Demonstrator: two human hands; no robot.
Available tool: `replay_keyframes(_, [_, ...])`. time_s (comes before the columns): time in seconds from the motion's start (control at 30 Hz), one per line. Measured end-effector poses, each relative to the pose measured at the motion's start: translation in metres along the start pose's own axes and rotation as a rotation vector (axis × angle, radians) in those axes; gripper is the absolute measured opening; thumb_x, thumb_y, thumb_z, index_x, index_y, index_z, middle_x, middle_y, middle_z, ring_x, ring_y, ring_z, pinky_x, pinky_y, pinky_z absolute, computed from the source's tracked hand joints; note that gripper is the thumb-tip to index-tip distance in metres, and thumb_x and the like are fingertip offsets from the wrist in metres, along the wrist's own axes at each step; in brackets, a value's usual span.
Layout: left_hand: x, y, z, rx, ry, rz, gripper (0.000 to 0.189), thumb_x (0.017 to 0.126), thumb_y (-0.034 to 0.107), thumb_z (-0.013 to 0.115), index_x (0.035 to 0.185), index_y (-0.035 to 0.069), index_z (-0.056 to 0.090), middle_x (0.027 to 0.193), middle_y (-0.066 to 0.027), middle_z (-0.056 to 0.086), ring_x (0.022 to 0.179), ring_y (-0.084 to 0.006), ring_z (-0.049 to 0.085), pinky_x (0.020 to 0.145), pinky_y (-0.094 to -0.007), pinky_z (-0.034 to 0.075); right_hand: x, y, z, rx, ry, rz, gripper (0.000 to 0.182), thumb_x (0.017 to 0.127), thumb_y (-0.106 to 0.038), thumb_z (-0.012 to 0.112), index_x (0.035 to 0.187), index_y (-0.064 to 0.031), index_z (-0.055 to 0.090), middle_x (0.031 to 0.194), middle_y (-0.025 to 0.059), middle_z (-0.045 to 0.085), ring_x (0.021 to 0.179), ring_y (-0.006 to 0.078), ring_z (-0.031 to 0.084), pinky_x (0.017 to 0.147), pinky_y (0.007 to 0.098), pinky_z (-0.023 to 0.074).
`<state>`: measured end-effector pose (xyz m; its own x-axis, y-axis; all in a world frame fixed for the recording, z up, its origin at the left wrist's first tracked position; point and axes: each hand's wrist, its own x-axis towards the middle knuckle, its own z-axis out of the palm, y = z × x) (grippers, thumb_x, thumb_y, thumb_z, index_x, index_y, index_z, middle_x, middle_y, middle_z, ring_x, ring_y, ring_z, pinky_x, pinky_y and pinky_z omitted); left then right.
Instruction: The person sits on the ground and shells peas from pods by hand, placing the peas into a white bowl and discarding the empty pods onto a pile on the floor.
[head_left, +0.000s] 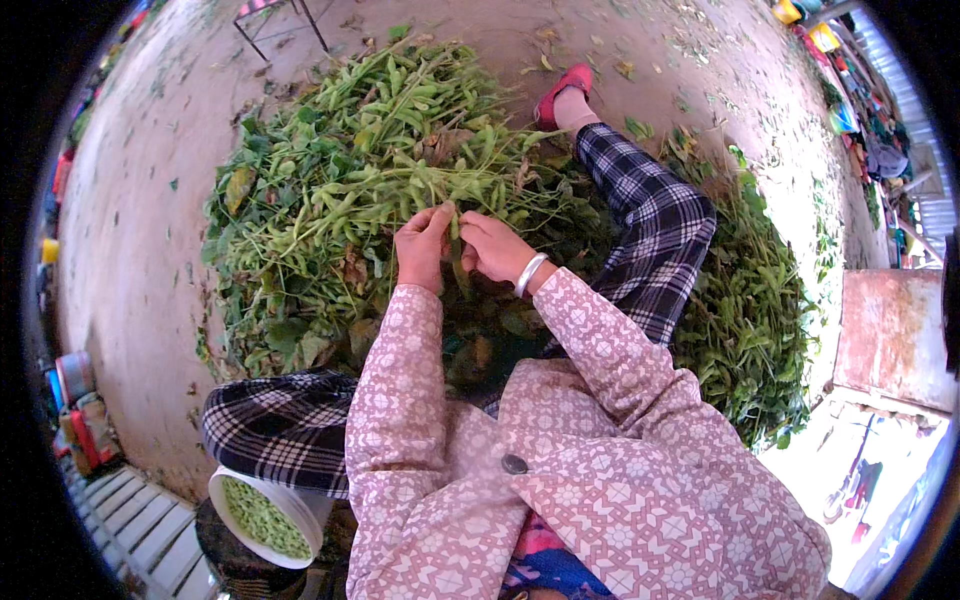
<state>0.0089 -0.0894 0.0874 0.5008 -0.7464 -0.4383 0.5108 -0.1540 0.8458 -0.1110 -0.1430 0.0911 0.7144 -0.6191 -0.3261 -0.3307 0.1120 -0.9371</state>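
Both hands meet at the near side of a large heap of green bean plants with pods (360, 187). My left hand (421, 247) pinches a green bean pod (456, 225) between thumb and finger. Close on its right, my right hand (491, 246), with a silver bangle at the wrist, has its fingers curled at the same pod; its fingertips are partly hidden. A white plastic bucket (313, 529) holding shelled green beans (262, 517) stands beside my left knee, at the lower left.
More bean plants (757, 322) lie beyond my right leg. Scattered leaves dot the bare ground (135, 247). A metal-legged stool (300, 22) stands at the top left, a rusty metal panel (889, 337) at the far right, and white slats (142, 525) at the lower left.
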Motion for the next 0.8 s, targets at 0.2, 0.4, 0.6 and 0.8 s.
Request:
replay_keyframes(0.2, [0.003, 0.004, 0.001, -0.003, 0.012, -0.003, 0.016, 0.080, 0.020, 0.066, 0.075, 0.005, 0.062, 0.059, 0.0059, 0.049, 0.046, -0.0018, 0.037, 0.040, -0.0191, 0.025, -0.005, -0.027, 0.001, 0.303, -0.051, 0.203, 0.016, 0.090, -0.024, 0.039, 0.089, -0.0086, 0.045, 0.057, 0.0053, 0.047, 0.033, 0.0089, 0.029, 0.030, 0.0225, 0.0207])
replay_keyframes(0.4, [0.012, 0.008, -0.011, -0.307, -0.209, -0.268, 0.018, 0.087, 0.022, 0.057, 0.075, 0.010, 0.052, 0.059, 0.0070, 0.039, 0.044, -0.0040, 0.031, 0.038, -0.0202, 0.021, -0.005, -0.029, -0.014, 0.682, -0.235, 0.350, 0.015, 0.091, -0.026, 0.041, 0.089, -0.0116, 0.046, 0.058, 0.0021, 0.046, 0.034, 0.0059, 0.027, 0.030, 0.0208, 0.0193])
replay_keyframes(0.6, [0.007, 0.017, -0.007, 0.105, -0.245, -0.155, 0.013, 0.086, 0.019, 0.058, 0.088, 0.006, 0.057, 0.071, 0.0028, 0.053, 0.050, -0.0050, 0.043, 0.043, -0.0191, 0.031, -0.003, -0.026, -0.008, 0.536, -0.113, 0.301, 0.015, 0.092, -0.027, 0.043, 0.087, -0.0130, 0.045, 0.056, 0.0022, 0.045, 0.031, 0.0078, 0.027, 0.027, 0.0227, 0.0187])
replay_keyframes(0.8, [0.007, 0.018, -0.019, -0.012, -0.287, -0.110, 0.015, 0.086, 0.016, 0.057, 0.093, 0.002, 0.058, 0.076, -0.0003, 0.055, 0.056, -0.0083, 0.049, 0.048, -0.0221, 0.037, 0.003, -0.012, -0.005, 0.711, -0.163, 0.260, 0.019, 0.091, -0.026, 0.046, 0.084, -0.0083, 0.047, 0.055, 0.0031, 0.046, 0.034, 0.0094, 0.033, 0.030, 0.0248, 0.0234])
